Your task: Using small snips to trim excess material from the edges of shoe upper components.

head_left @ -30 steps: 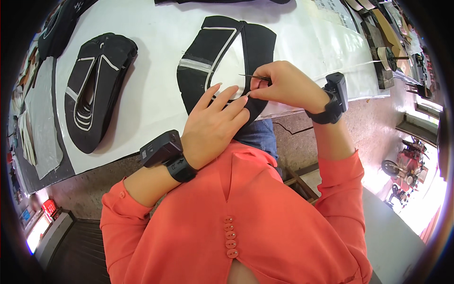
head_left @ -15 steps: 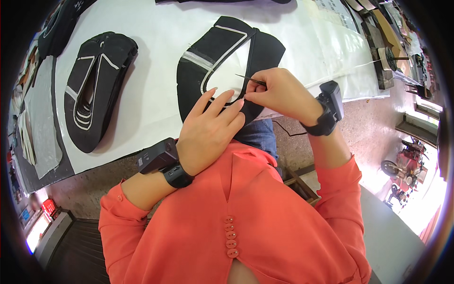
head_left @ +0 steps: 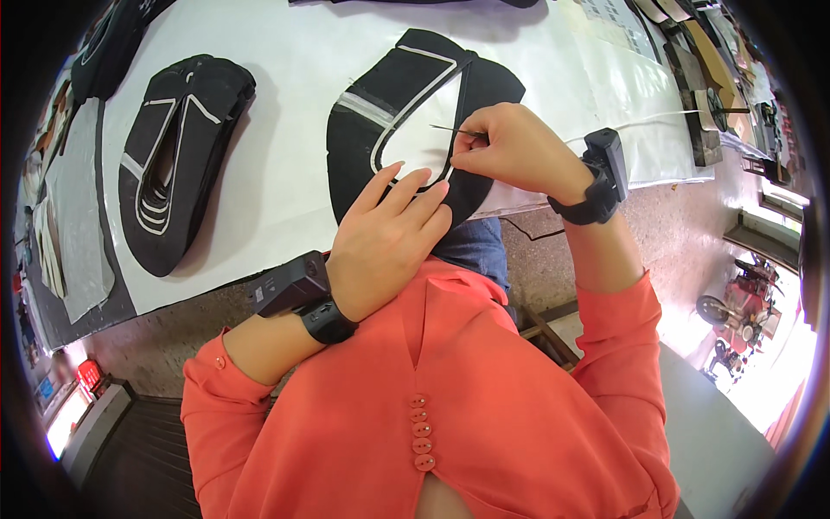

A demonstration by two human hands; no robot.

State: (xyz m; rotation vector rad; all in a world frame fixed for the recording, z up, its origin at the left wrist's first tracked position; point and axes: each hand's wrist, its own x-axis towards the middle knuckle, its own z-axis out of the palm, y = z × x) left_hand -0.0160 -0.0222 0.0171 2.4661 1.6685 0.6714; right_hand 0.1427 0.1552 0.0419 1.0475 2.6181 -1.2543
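Observation:
A black shoe upper (head_left: 353, 147) lies on the white-covered table, with a narrow white strip (head_left: 378, 154) along its curved opening. My left hand (head_left: 391, 221) rests on the near end of it, fingers stretched out and slightly apart over the edge of the opening. My right hand (head_left: 510, 156) is closed at the right side of the opening. A thin dark pointed tool (head_left: 456, 130) sticks out from its fingers toward the left; whether it is scissors or tweezers I cannot tell. Thumb and fingertip pinch close to the white strip by the edge.
A stack of similar black uppers (head_left: 143, 203) with white strips lies at the left. A spool (head_left: 712, 110) on a wooden stand (head_left: 692, 104) sits at the table's right end, a white strip running from it toward my right hand. More dark pieces (head_left: 112, 52) lie far left.
My right hand has shifted slightly farther up along the right edge of the opening, with the tool tip rising a little. The left hand stays nearly in place on the upper.

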